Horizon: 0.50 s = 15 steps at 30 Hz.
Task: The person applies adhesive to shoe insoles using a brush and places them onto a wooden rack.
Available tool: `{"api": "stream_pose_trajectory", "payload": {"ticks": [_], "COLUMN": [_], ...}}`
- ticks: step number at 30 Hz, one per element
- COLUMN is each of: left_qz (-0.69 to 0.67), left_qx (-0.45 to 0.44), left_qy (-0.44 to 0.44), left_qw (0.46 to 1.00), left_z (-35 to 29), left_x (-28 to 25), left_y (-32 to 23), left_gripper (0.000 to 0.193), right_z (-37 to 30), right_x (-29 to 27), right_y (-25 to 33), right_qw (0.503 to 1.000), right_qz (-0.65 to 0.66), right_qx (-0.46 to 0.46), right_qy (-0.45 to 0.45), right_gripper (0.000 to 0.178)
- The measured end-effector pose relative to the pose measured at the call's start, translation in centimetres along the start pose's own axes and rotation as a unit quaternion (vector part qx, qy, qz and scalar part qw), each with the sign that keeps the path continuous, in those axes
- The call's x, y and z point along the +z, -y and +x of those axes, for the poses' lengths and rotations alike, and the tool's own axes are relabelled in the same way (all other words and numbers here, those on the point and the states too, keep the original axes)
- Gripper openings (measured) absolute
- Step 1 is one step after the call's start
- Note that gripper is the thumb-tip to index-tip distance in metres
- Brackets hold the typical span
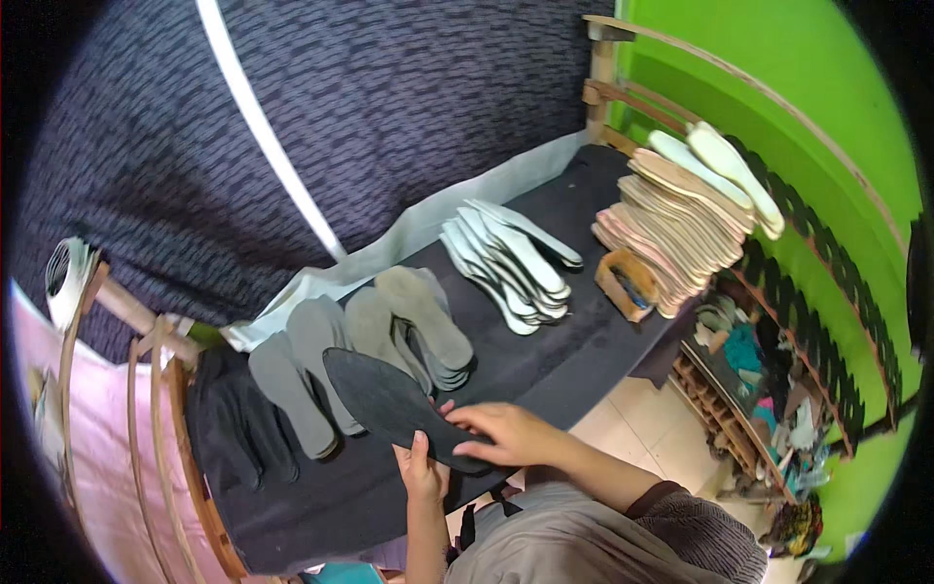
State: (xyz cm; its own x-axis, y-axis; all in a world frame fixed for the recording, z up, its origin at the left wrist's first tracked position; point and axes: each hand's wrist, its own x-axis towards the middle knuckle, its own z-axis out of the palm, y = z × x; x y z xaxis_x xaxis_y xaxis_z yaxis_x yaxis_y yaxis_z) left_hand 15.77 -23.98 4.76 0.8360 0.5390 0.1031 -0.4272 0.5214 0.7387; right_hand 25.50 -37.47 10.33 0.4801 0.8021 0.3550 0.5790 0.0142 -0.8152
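Sole (379, 399) in hands (516, 434) near table edge (582, 413)

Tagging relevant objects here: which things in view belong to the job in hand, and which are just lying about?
Likely part of the job:
black sole-shaped piece, in left hand, right hand on it
grey soles; white soles; tan soles, stacked nearby

Apparently just lying about:
teal item, right side
multicoloured bundle, lower right

The black sole (375, 394) looks matt and smooth, the table cover (559, 365) dull cloth, the rack post (602, 63) wooden.
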Motion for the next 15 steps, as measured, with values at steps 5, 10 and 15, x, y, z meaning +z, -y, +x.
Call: {"api": "stream_pose_trajectory", "payload": {"ticks": [5, 10, 15], "left_qz": [-0.08, -0.06, -0.129], "left_qx": [-0.098, -0.142, -0.227], "left_qy": [0.013, 0.06, 0.109], "left_qw": [0.992, 0.986, 0.959], "left_z": [0.7, 1.3, 1.9], "left_x": [5.3, 6.6, 8.5], "left_y": [1.6, 4.4, 8.2], "left_gripper": [0.044, 0.044, 0.057], "right_z": [-5.2, -9.0, -9.5], "right_x": [-10.3, -16.7, -18.9], "right_y": [-2.1, -6.9, -12.8], "right_qw": [0.867, 0.832, 0.857], "right_qz": [-0.347, -0.37, -0.343], "right_qx": [0.047, 0.204, 0.192], "right_qy": [-0.354, -0.359, -0.334], "right_gripper": [0.039, 0.059, 0.047]}}
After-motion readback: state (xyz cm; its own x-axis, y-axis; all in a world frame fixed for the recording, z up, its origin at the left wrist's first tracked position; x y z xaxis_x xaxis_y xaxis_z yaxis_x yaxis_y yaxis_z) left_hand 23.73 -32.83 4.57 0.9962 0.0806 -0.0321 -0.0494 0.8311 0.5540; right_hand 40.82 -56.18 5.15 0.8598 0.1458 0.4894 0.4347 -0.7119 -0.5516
